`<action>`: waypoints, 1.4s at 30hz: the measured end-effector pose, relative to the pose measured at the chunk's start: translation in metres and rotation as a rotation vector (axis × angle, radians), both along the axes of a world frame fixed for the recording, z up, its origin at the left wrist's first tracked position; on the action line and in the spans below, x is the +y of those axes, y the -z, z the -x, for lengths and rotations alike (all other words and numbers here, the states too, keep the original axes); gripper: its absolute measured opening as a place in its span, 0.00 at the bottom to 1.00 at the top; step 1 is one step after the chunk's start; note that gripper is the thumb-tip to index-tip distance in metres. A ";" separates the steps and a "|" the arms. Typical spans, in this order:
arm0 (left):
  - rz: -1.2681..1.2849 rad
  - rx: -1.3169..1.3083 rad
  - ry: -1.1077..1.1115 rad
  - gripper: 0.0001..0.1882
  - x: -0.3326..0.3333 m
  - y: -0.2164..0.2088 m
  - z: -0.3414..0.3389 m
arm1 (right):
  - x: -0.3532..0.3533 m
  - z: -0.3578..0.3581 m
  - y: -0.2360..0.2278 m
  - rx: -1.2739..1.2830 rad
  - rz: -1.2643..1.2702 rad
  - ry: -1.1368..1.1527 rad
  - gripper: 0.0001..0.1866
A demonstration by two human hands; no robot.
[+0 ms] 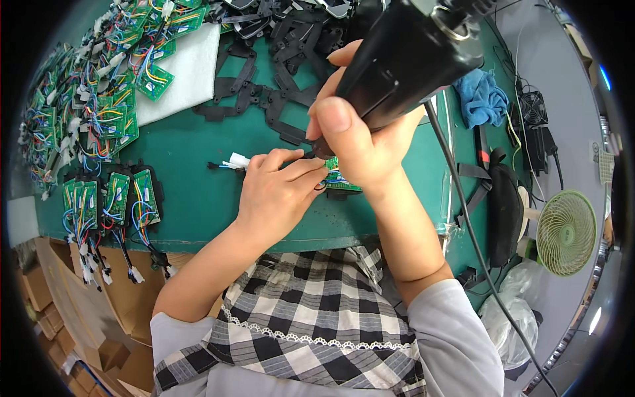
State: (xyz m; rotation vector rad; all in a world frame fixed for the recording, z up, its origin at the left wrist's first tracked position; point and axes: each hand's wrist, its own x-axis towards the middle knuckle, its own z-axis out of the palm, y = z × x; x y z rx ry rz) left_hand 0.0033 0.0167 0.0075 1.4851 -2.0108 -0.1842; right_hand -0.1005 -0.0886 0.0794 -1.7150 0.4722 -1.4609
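My right hand [374, 142] is wrapped around a black electric screwdriver [403, 69], its body tilted and its lower end pointing down at the work. Beneath it lies a small green circuit board [342, 182] in a black plastic frame, mostly covered by my hands. My left hand [278, 188] presses its bent fingers on the board's left side, close to the screwdriver's tip. Wires with white and black connectors [238, 160] stick out past the left fingers. The tip itself and any screw under it are hidden.
A large heap of wired circuit boards [109, 99] lies at the far left by a white foam sheet [182, 79]. Framed boards [118, 198] line the table's near left edge. Black plastic frames [284, 99] pile up behind. A screwdriver cable [463, 205], blue cloth [481, 98] and green fan [566, 233] are right.
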 end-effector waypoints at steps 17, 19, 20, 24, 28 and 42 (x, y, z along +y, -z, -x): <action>-0.109 0.140 0.027 0.08 -0.019 -0.005 -0.010 | -0.050 0.071 -0.063 -0.088 0.244 0.455 0.30; -0.130 0.167 0.015 0.08 -0.020 -0.005 -0.009 | -0.053 0.071 -0.058 -0.075 0.243 0.435 0.31; -0.127 0.169 0.012 0.07 -0.021 -0.004 -0.009 | -0.054 0.072 -0.056 -0.069 0.242 0.426 0.31; -0.100 0.181 -0.001 0.07 -0.021 0.001 -0.006 | -0.050 0.067 -0.048 -0.025 0.205 0.468 0.31; -0.076 0.173 -0.006 0.06 -0.021 0.003 -0.008 | -0.019 0.062 -0.047 0.041 -0.061 0.300 0.32; 0.073 0.145 -0.003 0.07 -0.025 0.011 -0.007 | 0.018 0.020 0.005 0.079 -0.006 0.076 0.31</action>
